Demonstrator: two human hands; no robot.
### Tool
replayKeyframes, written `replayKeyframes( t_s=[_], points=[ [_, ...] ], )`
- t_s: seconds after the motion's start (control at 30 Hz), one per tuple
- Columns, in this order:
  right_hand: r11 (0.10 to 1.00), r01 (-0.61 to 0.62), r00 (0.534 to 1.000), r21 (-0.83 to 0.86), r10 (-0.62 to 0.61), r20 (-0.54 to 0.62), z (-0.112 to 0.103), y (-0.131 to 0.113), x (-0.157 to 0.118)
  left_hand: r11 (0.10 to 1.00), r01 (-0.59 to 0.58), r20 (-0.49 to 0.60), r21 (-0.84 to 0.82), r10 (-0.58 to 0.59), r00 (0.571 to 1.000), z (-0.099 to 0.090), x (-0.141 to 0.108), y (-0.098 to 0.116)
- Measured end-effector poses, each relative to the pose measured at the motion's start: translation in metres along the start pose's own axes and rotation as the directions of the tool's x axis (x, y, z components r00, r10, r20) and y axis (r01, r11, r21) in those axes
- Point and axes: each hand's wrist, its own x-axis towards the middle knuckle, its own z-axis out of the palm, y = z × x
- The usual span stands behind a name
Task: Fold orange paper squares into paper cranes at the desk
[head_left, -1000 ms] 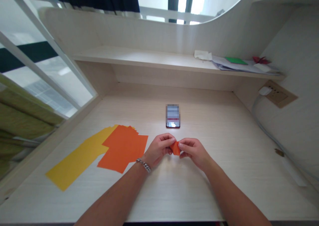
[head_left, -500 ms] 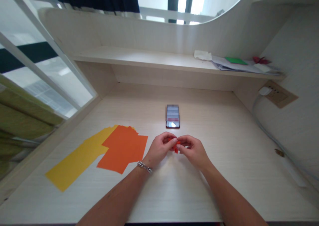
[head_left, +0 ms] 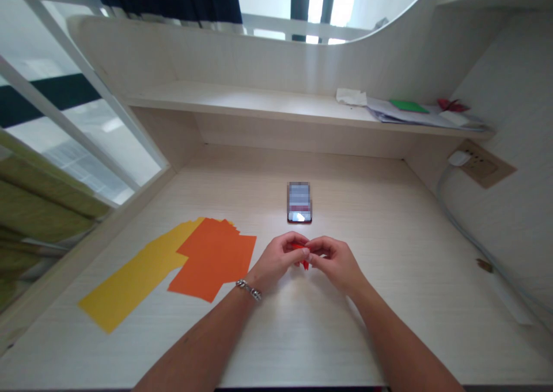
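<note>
Between my two hands is a small piece of folded red paper (head_left: 306, 264), mostly covered by the fingers. My left hand (head_left: 283, 256) is closed on its left side, the thumb pressed over the front. From the right, my right hand (head_left: 333, 257) pinches the same piece with thumb and fingertips. The fingertips of both hands nearly meet. A pointed end of the red paper sticks out below the thumbs; its full shape is hidden. Just beyond the hands lies a phone (head_left: 299, 202) with a lit, blurred screen.
Left of my hands, orange paper sheets (head_left: 220, 259) overlap a fanned row of yellow paper sheets (head_left: 133, 282) on the desk (head_left: 268, 346). A shelf (head_left: 259, 101) at the back bears papers and a red folded paper flower (head_left: 451, 105). A cable (head_left: 458, 222) runs down the right wall from a socket (head_left: 484, 163).
My left thumb has shifted slightly down and right over the red paper, covering more of its front. The pointed end sits a little lower. The sheets and phone stay put.
</note>
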Motion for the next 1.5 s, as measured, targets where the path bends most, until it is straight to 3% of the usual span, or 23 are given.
replayKeyframes(
  t_s=[0.1,0.2,0.3,0.4,0.67,1.0,1.1,1.2,1.33,1.5],
  points=[
    [0.999,-0.028,0.999,0.043,0.026,0.031,-0.002,0.003,0.001,1.0,0.016,0.049,0.003,-0.016,0.999,-0.002,0.0,0.0],
    [1.0,-0.02,1.0,0.002,0.02,-0.016,0.0,0.002,0.0,0.999,-0.008,0.048,0.038,0.007,0.999,-0.001,-0.001,-0.001],
    [0.989,0.05,0.997,-0.137,-0.057,-0.047,0.004,-0.002,-0.002,0.987,-0.067,0.02,0.147,0.065,0.998,0.002,-0.004,-0.001],
    [0.965,0.131,0.991,-0.228,-0.136,-0.006,0.004,-0.004,-0.003,0.964,-0.095,0.037,0.248,0.089,0.995,0.004,-0.006,-0.001],
    [0.947,0.249,0.968,-0.202,-0.236,0.087,-0.004,-0.003,-0.003,0.959,-0.096,0.093,0.268,0.073,0.993,0.0,-0.005,0.0],
    [0.968,0.068,0.995,-0.243,-0.084,-0.059,0.003,0.005,-0.001,0.936,-0.153,0.139,0.317,0.114,0.984,0.004,-0.01,0.006],
    [0.987,0.013,0.984,-0.16,-0.04,-0.171,0.0,0.007,0.003,0.957,-0.172,0.096,0.235,0.153,0.984,0.0,-0.01,0.01],
    [0.998,-0.034,0.964,0.05,0.046,-0.263,-0.004,0.009,0.007,0.974,-0.162,0.021,0.16,0.161,0.987,-0.005,-0.007,0.009],
    [0.958,-0.061,0.962,0.279,0.132,-0.241,-0.004,0.011,0.01,0.982,-0.128,0.005,0.137,0.128,0.992,-0.006,-0.003,0.001],
    [0.961,-0.032,0.973,0.273,0.093,-0.212,-0.001,0.01,0.009,0.935,-0.182,-0.042,0.305,0.205,0.978,-0.004,-0.004,0.0]
  ],
)
